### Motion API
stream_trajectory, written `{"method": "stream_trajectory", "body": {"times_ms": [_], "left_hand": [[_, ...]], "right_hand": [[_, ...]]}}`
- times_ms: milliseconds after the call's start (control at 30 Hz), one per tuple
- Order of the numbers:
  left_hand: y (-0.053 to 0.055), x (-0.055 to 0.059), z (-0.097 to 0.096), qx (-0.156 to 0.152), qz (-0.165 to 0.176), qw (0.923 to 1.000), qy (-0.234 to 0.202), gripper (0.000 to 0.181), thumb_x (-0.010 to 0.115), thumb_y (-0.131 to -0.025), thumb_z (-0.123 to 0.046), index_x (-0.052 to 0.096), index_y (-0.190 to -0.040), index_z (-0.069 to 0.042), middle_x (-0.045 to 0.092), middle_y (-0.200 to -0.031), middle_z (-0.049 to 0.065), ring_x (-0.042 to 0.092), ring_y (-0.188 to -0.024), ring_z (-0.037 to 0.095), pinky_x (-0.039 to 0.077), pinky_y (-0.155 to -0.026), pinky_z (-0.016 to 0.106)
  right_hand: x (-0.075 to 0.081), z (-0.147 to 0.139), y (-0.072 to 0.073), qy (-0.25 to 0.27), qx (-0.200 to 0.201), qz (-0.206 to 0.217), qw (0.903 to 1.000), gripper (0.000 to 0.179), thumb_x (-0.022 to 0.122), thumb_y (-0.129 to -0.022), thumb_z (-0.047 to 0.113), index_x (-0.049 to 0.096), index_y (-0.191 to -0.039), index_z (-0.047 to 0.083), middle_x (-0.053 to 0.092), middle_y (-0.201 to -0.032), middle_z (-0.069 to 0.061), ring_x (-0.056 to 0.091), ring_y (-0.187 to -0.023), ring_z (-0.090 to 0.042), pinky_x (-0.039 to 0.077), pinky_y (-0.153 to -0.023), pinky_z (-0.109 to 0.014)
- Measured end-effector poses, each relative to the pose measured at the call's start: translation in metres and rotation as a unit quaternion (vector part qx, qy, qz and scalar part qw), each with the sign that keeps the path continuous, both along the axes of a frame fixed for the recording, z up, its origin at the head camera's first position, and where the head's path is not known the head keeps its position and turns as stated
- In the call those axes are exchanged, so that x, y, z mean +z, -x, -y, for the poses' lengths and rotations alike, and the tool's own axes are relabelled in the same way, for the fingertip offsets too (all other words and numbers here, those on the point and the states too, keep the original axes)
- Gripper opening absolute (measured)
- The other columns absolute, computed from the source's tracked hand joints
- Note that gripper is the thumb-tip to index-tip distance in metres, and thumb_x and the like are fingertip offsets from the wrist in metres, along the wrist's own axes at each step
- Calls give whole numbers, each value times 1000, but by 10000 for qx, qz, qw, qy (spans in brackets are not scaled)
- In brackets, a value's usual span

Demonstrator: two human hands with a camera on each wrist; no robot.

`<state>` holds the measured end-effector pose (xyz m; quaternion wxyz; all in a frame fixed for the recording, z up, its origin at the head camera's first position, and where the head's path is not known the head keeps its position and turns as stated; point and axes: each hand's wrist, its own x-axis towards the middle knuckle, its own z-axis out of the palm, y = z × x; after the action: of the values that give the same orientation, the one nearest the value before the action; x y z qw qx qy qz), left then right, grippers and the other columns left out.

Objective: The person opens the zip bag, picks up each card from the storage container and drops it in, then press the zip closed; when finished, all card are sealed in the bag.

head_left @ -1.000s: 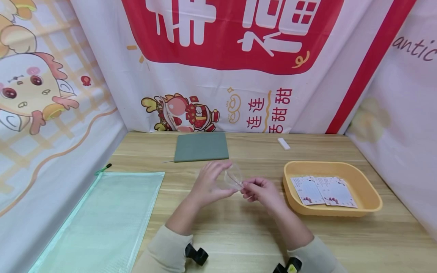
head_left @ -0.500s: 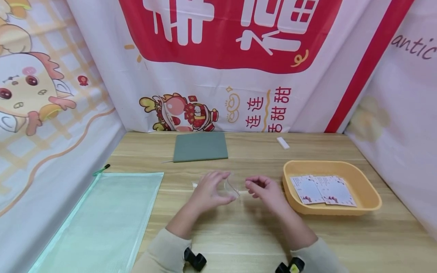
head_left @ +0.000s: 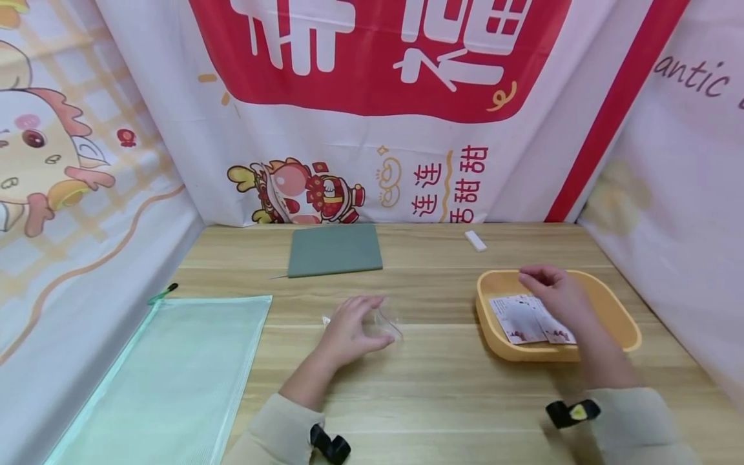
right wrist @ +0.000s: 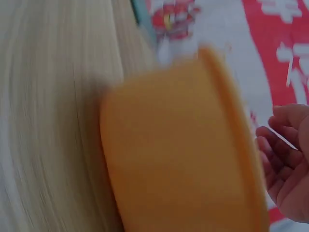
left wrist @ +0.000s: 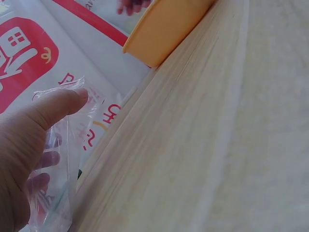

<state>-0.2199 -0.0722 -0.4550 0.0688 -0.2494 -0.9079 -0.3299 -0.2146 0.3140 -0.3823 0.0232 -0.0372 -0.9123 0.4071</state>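
My left hand [head_left: 349,330] holds a clear plastic bag [head_left: 388,321] above the middle of the table, thumb and fingers spread apart. In the left wrist view the thumb lies at the top edge of the bag [left wrist: 70,137], and the other fingers show through the film. My right hand [head_left: 557,296] hovers over a yellow-orange tray [head_left: 493,336] with nothing in its loosely bent fingers. Two printed cards [head_left: 517,316] lie overlapping in that tray, one partly hidden by the right hand. The tray's side [right wrist: 178,150] fills much of the right wrist view, blurred.
A pale green mesh zip pouch [head_left: 174,368] lies flat at the left. Towards the back of the wooden table [head_left: 430,387] are a grey-green notebook [head_left: 335,250] and a small white block [head_left: 475,241]. Printed cloth [head_left: 401,103] hangs behind and at the sides.
My right hand has let go of the plastic bag's edge and moved right, over the tray. My left hand keeps the bag in about the same place.
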Motion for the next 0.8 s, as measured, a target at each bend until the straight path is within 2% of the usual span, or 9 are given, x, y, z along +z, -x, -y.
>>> {"method": "stream_trajectory", "body": {"times_ms": [67,133,300,400,500,600,733,800], "left_hand": [[0,0,0,-14,50,10000,-9,75,80,-74,-45,55,-139,-16,59,-138,5,51,-130,27,34,-113,55],[-1,0,0,-23,88,10000,-10,75,80,-74,-44,55,-139,-16,59,-138,5,50,-131,28,33,-114,55],[-2,2,0,-22,91,10000,12,74,79,-75,-44,55,-139,-17,59,-137,6,50,-131,28,34,-113,55],[-3,2,0,-32,86,9999,56,75,79,-75,-45,54,-140,-16,58,-138,6,50,-131,29,34,-114,55],[-3,2,0,-36,95,9999,83,75,79,-75,-45,54,-140,-15,58,-139,7,50,-131,30,33,-114,55],[-3,2,-1,-33,105,9999,111,75,79,-76,-45,54,-140,-16,58,-139,7,50,-131,30,33,-114,54],[-3,2,0,-48,118,9999,65,76,79,-75,-45,54,-140,-15,58,-138,7,50,-132,30,33,-114,54],[-3,3,0,-49,125,9999,45,76,79,-75,-45,54,-140,-14,58,-139,7,49,-132,31,33,-114,55]], "right_hand": [[-5,-23,5,-448,111,321,9984,59,49,-98,51,57,-130,2,62,-120,-19,56,-102,-26,51,-80,-32],[-11,-42,10,-771,207,515,9955,56,50,-99,48,58,-126,0,61,-121,-24,55,-104,-32,50,-83,-38],[-26,-73,18,-1286,214,897,9874,39,58,-97,30,64,-115,-4,63,-109,-24,55,-95,-31,50,-79,-42],[-33,-82,21,-1516,241,1159,9813,35,61,-95,22,63,-116,-6,63,-108,-25,55,-94,-33,51,-81,-47],[-37,-87,22,-1649,323,1369,9762,41,65,-92,19,60,-122,-9,60,-118,-31,55,-102,-40,48,-89,-57],[-39,-89,22,-1516,324,1575,9753,49,69,-90,20,56,-127,-9,53,-129,-34,51,-111,-45,41,-98,-63],[-41,-90,22,-1286,268,1800,9749,58,71,-89,24,50,-132,-9,45,-136,-36,47,-117,-46,37,-102,-65],[-41,-91,22,-1338,298,1827,9736,62,71,-89,26,48,-134,-10,44,-137,-36,46,-117,-47,36,-102,-66]]}}
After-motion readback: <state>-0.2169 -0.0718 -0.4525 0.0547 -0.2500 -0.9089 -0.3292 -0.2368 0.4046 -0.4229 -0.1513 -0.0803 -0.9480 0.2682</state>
